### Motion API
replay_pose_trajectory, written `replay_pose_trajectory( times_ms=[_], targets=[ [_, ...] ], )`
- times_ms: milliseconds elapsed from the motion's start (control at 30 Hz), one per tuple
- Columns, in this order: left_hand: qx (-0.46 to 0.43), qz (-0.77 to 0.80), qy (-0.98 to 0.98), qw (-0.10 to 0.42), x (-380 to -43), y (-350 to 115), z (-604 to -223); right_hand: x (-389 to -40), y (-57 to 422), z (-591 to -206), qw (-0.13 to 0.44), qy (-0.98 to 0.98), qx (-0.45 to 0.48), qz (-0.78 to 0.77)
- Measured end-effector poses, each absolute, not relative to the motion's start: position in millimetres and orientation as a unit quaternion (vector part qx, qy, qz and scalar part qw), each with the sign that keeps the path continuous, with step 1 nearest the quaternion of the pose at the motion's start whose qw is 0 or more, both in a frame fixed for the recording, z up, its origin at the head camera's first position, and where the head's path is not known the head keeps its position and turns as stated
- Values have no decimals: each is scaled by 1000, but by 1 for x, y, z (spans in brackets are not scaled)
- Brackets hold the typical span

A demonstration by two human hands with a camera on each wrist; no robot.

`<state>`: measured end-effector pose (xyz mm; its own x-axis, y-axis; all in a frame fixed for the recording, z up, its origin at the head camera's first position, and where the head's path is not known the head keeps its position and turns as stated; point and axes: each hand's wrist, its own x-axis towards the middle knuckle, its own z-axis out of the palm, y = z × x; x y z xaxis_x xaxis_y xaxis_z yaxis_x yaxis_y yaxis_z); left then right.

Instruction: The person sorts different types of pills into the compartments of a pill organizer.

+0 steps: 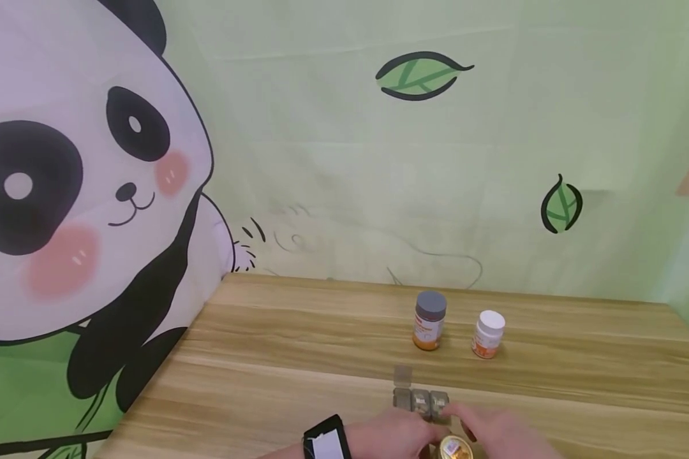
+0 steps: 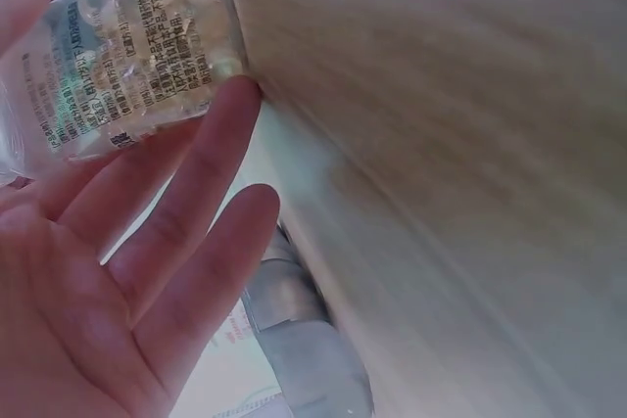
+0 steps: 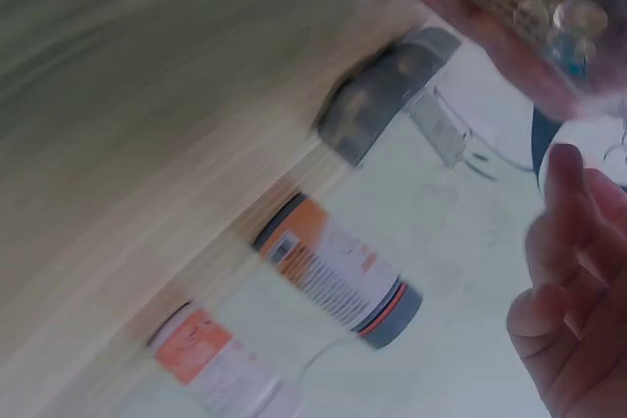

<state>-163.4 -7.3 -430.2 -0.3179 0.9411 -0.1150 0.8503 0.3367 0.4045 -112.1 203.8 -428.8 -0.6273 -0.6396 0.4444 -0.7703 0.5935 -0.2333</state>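
Note:
A clear bottle of capsules with printed text [image 2: 137,56] is held in my left hand [image 1: 396,433]. The thumb lies on one side of it and fingers reach under the other in the left wrist view. Its gold lid [image 1: 455,448] shows in the head view. Close to the lid on the right is my right hand [image 1: 502,430], its index finger pointing left toward a small grey pill organizer [image 1: 420,403]. In the right wrist view the right fingers [image 3: 568,252] are loosely bent, apart from the bottle; the thumb cannot be made out.
The organizer's left compartment lid [image 1: 403,375] stands raised. Farther back on the wooden table [image 1: 298,319] stand a grey-capped supplement bottle [image 1: 429,320] and a white-capped bottle [image 1: 488,335]. A panda-printed cloth [image 1: 344,159] hangs behind the table.

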Motion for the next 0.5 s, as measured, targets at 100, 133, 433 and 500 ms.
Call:
replay_pose_trajectory(
  times_ms=[100, 133, 433, 500],
  targets=[
    [560, 153, 795, 177, -164, -8, -432, -110, 214, -423, 96, -901, 362, 220],
    [559, 156, 794, 181, -165, -8, -432, -109, 218, -421, 81, -904, 353, 226],
    [548, 153, 800, 193, -164, -7, -429, -109, 240, -415, 64, -904, 328, 268],
    [549, 154, 800, 189, -163, -7, -429, -108, 239, -417, 82, -887, 348, 293]
  ],
)
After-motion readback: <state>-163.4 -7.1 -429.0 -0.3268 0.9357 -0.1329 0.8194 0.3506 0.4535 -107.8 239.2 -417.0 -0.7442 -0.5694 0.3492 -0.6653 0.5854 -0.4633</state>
